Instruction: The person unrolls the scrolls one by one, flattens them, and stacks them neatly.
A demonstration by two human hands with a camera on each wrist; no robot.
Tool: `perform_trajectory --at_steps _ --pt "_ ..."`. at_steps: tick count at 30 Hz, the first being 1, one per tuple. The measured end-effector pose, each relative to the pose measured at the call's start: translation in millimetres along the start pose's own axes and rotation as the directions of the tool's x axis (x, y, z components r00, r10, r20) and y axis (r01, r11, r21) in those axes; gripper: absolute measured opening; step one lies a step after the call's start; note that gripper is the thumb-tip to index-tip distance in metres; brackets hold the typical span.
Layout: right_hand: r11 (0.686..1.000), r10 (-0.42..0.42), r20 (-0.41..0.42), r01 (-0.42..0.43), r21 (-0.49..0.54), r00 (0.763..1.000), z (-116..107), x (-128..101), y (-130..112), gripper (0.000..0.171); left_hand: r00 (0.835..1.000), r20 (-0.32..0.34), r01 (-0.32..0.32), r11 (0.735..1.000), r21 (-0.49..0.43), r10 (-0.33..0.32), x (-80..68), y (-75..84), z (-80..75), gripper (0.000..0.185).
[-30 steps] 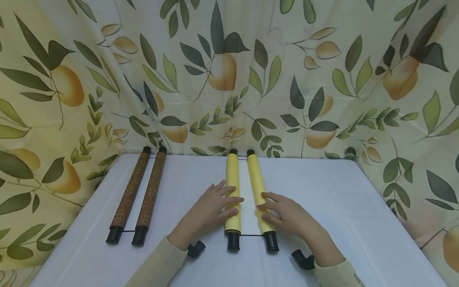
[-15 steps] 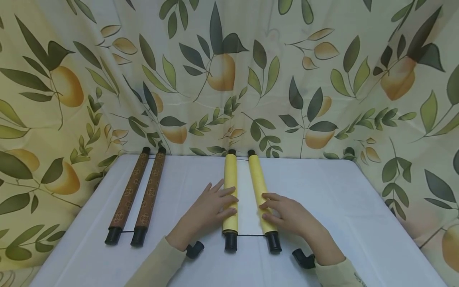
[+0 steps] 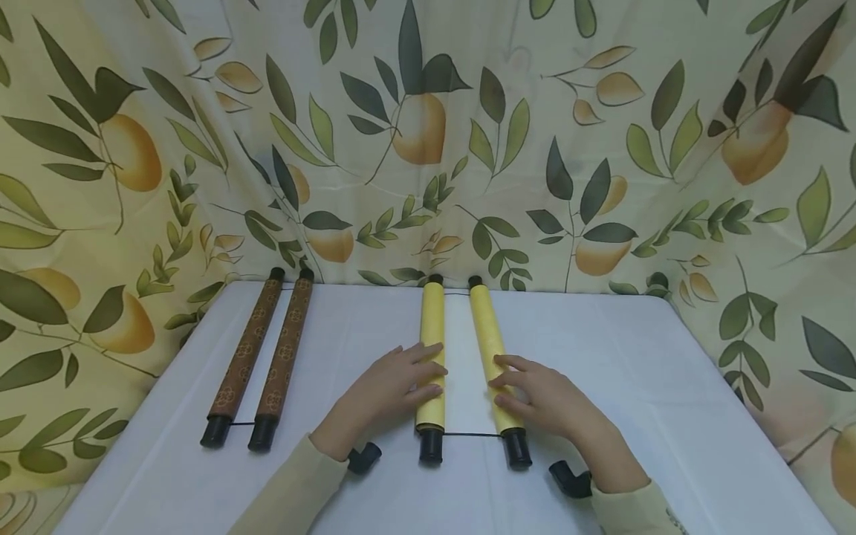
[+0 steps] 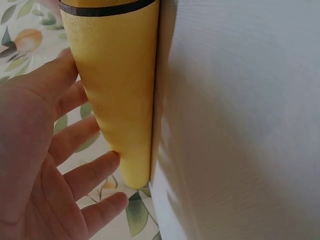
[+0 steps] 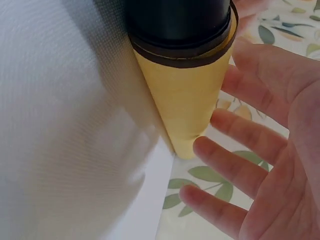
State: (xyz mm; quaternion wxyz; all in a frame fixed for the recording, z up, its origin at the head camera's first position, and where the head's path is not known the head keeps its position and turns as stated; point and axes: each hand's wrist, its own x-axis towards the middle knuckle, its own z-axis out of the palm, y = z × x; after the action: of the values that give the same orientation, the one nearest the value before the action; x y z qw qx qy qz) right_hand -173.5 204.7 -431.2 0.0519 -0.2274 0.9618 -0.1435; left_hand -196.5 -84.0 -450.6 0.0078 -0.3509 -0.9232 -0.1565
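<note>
A hanging scroll, partly unrolled, has two yellow rolls with black end knobs. Its left roll (image 3: 433, 312) lies under the fingers of my left hand (image 3: 388, 383). The right roll (image 3: 485, 316) slants slightly away, with fingertips of my right hand (image 3: 548, 397) on its outer side. Between the rolls shows a white strip of paper (image 3: 467, 379), edged in black at the near end. In the left wrist view, the fingers spread loosely along the yellow roll (image 4: 117, 75). The right wrist view likewise has extended fingers beside the yellow roll (image 5: 182, 95) and its black knob (image 5: 177, 20).
A brown patterned scroll (image 3: 286, 357), also with two rolls and black knobs, lies at the left of the white-covered table (image 3: 635, 371). A curtain (image 3: 495, 148) printed with leaves and fruit hangs behind the table. Black wrist devices (image 3: 570, 480) sit by both sleeves.
The yellow rolls have moved farther apart, mainly as the right roll shifted right with my right hand. More white paper shows between them. The brown scroll has stayed in place.
</note>
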Motion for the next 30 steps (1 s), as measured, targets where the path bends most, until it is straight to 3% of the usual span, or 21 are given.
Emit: perform_trajectory --at_steps 11,18,24,30 --pt "1.000 0.021 0.005 -0.021 -0.006 1.000 -1 2 4 0.026 0.999 0.023 0.031 1.000 -0.007 -0.031 -1.0 -4.9 -2.9 0.040" --pt "0.999 -0.053 -0.057 0.053 -0.008 0.997 0 -2 10 0.022 1.000 -0.013 0.025 1.000 -0.002 -0.025 -2.4 -9.8 -3.6 0.036" --pt "0.999 -0.053 -0.053 0.054 0.005 0.997 1 -5 9 0.027 0.999 0.010 0.033 0.998 -0.051 -0.033 -7.8 -6.8 -4.9 0.036" --pt "0.997 -0.073 -0.081 0.072 -0.008 0.994 -3 -5 10 0.029 0.999 -0.019 0.051 0.999 -0.020 -0.051 -3.8 -9.2 -4.5 0.039"
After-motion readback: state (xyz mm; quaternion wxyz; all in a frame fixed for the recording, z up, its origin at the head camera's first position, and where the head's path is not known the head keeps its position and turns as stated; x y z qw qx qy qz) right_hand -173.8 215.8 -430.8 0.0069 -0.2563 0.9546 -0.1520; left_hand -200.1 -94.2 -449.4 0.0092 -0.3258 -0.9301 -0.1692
